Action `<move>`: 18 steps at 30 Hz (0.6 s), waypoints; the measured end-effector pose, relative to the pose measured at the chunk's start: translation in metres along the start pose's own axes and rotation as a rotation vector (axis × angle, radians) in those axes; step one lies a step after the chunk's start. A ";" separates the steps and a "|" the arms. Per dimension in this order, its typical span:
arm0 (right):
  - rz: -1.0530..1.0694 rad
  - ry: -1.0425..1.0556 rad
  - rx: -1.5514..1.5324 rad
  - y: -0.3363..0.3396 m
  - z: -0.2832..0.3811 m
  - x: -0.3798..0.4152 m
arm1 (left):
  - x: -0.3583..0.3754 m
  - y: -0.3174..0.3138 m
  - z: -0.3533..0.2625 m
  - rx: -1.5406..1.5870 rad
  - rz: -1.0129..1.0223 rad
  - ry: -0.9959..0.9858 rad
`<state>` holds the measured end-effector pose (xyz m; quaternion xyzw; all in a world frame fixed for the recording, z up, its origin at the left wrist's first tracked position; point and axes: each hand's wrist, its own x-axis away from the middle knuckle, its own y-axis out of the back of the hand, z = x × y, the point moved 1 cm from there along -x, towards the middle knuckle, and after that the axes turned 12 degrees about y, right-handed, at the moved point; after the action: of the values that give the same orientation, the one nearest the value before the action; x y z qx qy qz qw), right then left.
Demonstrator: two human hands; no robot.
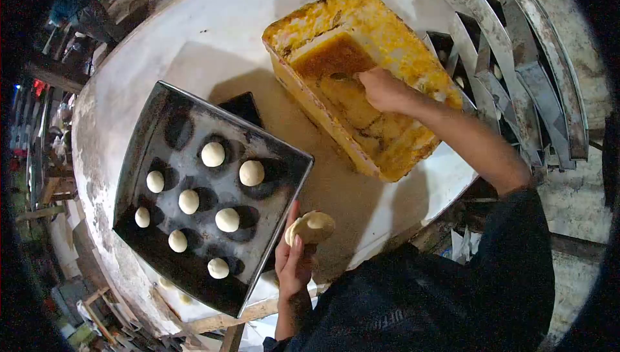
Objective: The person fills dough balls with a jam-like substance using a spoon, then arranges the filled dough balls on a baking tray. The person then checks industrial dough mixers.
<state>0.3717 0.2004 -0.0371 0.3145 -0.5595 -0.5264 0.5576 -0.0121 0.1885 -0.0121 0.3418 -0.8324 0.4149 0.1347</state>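
My left hand (294,271) is closed around the edge of a pale, flattened round of dough (315,227), held up beside the right edge of a dark metal baking tray (200,116). Several round dough balls (213,154) sit spaced apart in the tray. My right hand (382,90) reaches into a deep rectangular tub (316,116) smeared with yellow. Its fingers are closed on a small spoon-like tool (341,76), mostly hidden by the hand. Brown-yellow, grainy filling (332,55) covers the tub's bottom.
Tray and tub rest on a worn, pale tabletop (148,61). A smaller dark pan (242,108) shows partly behind the tray. Long metal bread tins (529,74) are stacked on the right. More dough pieces (166,283) lie below the tray. Another person (84,10) is at upper left.
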 end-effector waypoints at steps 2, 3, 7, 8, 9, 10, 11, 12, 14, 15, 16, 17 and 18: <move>0.041 -0.029 -0.024 -0.006 -0.009 -0.019 | 0.000 0.004 0.000 0.039 -0.053 0.006; 0.078 -0.062 -0.046 -0.009 -0.011 -0.027 | 0.001 0.011 0.003 0.041 -0.057 0.008; 0.161 -0.115 -0.112 -0.035 -0.008 -0.034 | 0.002 0.025 0.004 0.210 -0.062 0.069; 0.179 -0.118 -0.136 -0.043 -0.005 -0.036 | 0.002 0.024 0.001 0.154 -0.052 0.044; 0.191 -0.119 -0.156 -0.051 -0.001 -0.039 | 0.002 0.022 -0.001 0.097 -0.040 0.018; 0.199 -0.125 -0.182 -0.058 0.002 -0.043 | 0.001 0.018 -0.003 0.097 -0.041 0.015; 0.200 -0.138 -0.236 -0.060 0.001 -0.045 | -0.001 0.013 -0.004 0.080 -0.051 -0.002; 0.202 -0.162 -0.288 -0.061 0.004 -0.047 | -0.002 0.009 -0.006 0.061 -0.063 -0.020; 0.182 -0.293 -0.623 -0.049 -0.007 -0.039 | -0.002 0.002 -0.009 0.028 -0.063 -0.070; 0.165 -0.367 -0.828 -0.039 -0.008 -0.032 | -0.002 -0.001 -0.012 0.004 -0.058 -0.120; 0.147 -0.404 -1.039 -0.023 -0.006 -0.020 | -0.003 -0.005 -0.016 -0.022 -0.029 -0.149; 0.135 -0.374 -1.211 -0.003 0.001 -0.001 | -0.006 -0.009 -0.017 -0.025 -0.027 -0.154; 0.149 -0.241 -1.368 0.031 0.018 0.024 | -0.010 -0.013 -0.017 -0.015 -0.020 -0.195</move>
<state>0.3575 0.1899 0.0026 -0.2070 -0.1805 -0.7521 0.5991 0.0030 0.2009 0.0016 0.3881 -0.8412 0.3718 0.0596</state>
